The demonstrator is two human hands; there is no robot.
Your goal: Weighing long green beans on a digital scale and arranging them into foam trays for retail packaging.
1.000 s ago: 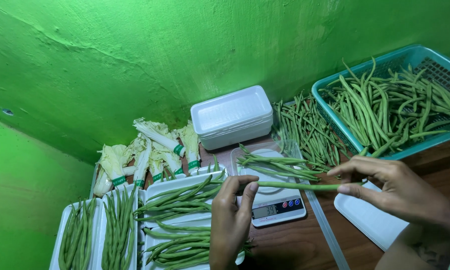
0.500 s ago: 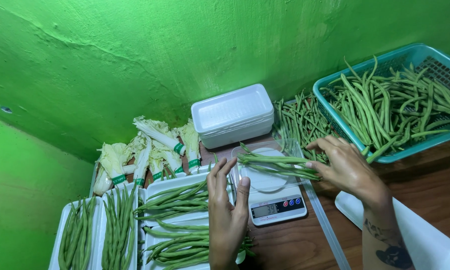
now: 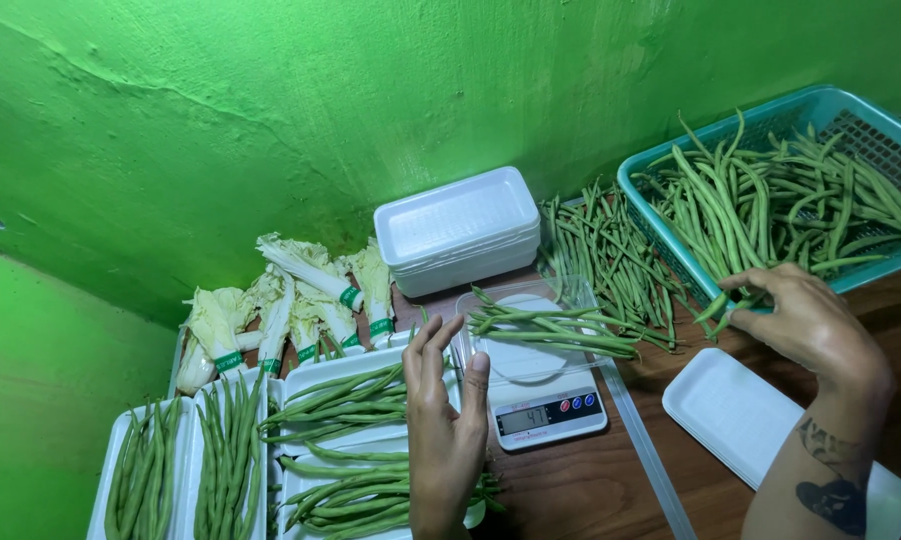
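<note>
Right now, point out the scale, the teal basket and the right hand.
scale (image 3: 548,412), head view, front panel by the display
teal basket (image 3: 638,177), head view, near left rim
right hand (image 3: 808,325), head view, back of the hand

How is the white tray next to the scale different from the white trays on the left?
The single white tray beside the scale lies bare on the wooden table, while the left trays are filled with green beans. The single tray sits under the right hand; the left trays are packed side by side near the left hand. Both kinds are white, shallow and rectangular.
</note>
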